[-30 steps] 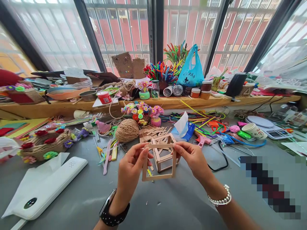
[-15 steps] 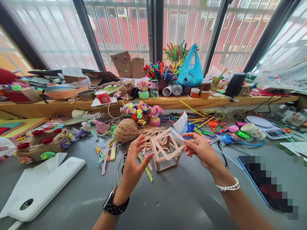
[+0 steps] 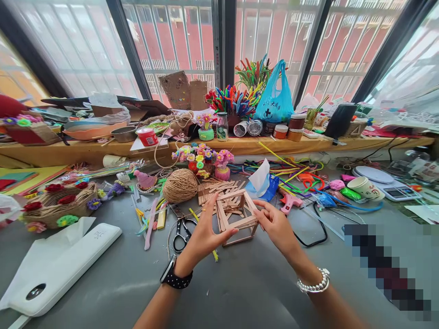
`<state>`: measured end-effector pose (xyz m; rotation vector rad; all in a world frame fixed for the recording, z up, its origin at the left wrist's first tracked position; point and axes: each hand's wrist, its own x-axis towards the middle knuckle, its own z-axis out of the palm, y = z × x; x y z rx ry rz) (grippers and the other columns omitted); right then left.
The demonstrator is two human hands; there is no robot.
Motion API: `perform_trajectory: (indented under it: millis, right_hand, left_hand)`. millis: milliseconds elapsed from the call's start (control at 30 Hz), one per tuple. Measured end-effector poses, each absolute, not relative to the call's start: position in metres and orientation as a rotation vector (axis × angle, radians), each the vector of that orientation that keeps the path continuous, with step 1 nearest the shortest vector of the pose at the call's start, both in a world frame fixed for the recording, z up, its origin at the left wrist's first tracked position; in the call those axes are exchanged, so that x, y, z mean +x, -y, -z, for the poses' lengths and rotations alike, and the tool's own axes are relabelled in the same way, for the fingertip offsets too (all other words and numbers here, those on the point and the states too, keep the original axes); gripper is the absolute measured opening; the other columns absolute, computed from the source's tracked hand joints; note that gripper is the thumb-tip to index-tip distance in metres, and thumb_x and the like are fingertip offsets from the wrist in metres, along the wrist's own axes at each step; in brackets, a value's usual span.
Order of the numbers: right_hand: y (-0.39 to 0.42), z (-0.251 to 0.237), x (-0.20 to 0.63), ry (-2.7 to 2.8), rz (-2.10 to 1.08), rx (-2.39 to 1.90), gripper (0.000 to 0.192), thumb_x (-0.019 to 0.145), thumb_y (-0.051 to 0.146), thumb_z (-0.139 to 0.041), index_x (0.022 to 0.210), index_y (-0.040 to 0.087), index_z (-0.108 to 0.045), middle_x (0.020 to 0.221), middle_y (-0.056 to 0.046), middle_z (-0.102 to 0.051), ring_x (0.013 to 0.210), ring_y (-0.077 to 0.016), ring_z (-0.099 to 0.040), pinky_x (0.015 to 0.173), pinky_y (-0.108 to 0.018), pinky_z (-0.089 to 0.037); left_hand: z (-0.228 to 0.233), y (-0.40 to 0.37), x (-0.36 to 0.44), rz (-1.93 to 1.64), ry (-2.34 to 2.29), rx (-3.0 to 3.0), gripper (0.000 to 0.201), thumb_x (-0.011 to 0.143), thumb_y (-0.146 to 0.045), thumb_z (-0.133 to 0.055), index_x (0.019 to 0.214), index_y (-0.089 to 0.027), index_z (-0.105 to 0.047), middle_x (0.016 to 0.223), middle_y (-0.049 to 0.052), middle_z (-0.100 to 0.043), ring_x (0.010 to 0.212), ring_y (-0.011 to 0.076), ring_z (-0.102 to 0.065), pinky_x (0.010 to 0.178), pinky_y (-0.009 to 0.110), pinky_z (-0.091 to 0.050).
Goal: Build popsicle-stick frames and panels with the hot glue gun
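Note:
A box-shaped frame of wooden craft sticks (image 3: 244,222) stands upright on the grey table, in front of a heap of loose sticks. My left hand (image 3: 206,230) is at its left side, with thumb and fingers spread apart around the near left corner; whether they touch the wood I cannot tell. At the right side, my right hand (image 3: 276,226) pinches a craft stick (image 3: 251,206) that lies along the top right edge of the frame. Black-handled scissors (image 3: 181,235) lie left of my left hand, partly under a yellow pipe cleaner.
A twine ball (image 3: 180,185) sits behind the scissors. Right of the frame are a pink glue gun (image 3: 290,202) and a blue wipes packet (image 3: 272,187). A white power bank (image 3: 73,265) lies left, a flower-trimmed twine basket (image 3: 60,208) behind it. A cluttered ledge (image 3: 206,148) runs along the window.
My right hand has lowered its raised stick onto the frame's top right edge. My left hand has moved right, close to the frame. The glue gun has come into sight.

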<state>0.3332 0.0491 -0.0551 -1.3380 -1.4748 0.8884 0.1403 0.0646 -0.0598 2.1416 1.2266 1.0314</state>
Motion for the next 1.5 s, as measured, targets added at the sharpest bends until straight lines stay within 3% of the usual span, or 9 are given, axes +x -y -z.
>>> perform_trajectory:
  millis: [233, 533, 767, 1233, 1500]
  right_hand:
    - [-0.041, 0.049, 0.333, 1.629, -0.637, -1.486, 0.042, 0.079, 0.042, -0.043, 0.107, 0.014, -0.058, 0.047, 0.004, -0.042, 0.046, -0.0111, -0.040, 0.047, -0.023, -0.030]
    - [-0.037, 0.045, 0.336, 1.734, -0.643, -1.515, 0.042, 0.079, 0.041, -0.046, 0.110, 0.015, -0.056, 0.049, 0.003, -0.051, 0.047, -0.0129, -0.048, 0.048, -0.023, -0.035]
    - [-0.039, 0.042, 0.345, 1.770, -0.841, -1.345, 0.066, 0.074, 0.043, -0.054, 0.132, 0.021, -0.030, 0.053, 0.007, -0.048, 0.047, -0.0103, -0.044, 0.048, -0.020, -0.035]
    - [-0.052, 0.055, 0.352, 1.774, -0.967, -1.291, 0.058, 0.073, 0.041, -0.056, 0.125, 0.019, -0.043, 0.055, 0.005, -0.046, 0.050, -0.0110, -0.041, 0.047, -0.022, -0.032]
    - [-0.052, 0.058, 0.352, 1.769, -0.976, -1.266, 0.059, 0.074, 0.041, -0.055, 0.127, 0.020, -0.040, 0.057, 0.004, -0.047, 0.051, -0.0119, -0.043, 0.049, -0.023, -0.035]
  left_hand:
    - [0.066, -0.069, 0.138, -1.073, -1.130, 2.112, 0.078, 0.070, -0.039, -0.061, 0.133, -0.019, -0.019, 0.138, 0.013, -0.026, 0.127, 0.0267, -0.022, 0.103, 0.045, -0.020]
    - [0.061, -0.081, 0.127, -0.961, -0.973, 2.146, 0.080, 0.070, -0.034, -0.062, 0.134, -0.022, -0.015, 0.140, 0.010, -0.023, 0.126, 0.0257, -0.024, 0.103, 0.042, -0.024]
    - [0.055, -0.082, 0.126, -0.923, -0.924, 2.126, 0.082, 0.069, -0.034, -0.063, 0.134, -0.023, -0.016, 0.140, 0.009, -0.022, 0.126, 0.0263, -0.023, 0.103, 0.044, -0.024]
    - [0.066, -0.084, 0.126, -0.988, -0.860, 1.978, 0.079, 0.070, -0.034, -0.063, 0.134, -0.026, -0.017, 0.142, 0.006, -0.014, 0.129, 0.0243, -0.015, 0.104, 0.042, -0.021]
    - [0.067, -0.084, 0.125, -0.998, -0.874, 1.958, 0.073, 0.070, -0.035, -0.062, 0.132, -0.026, -0.024, 0.138, 0.008, -0.024, 0.127, 0.0255, -0.023, 0.103, 0.040, -0.025]
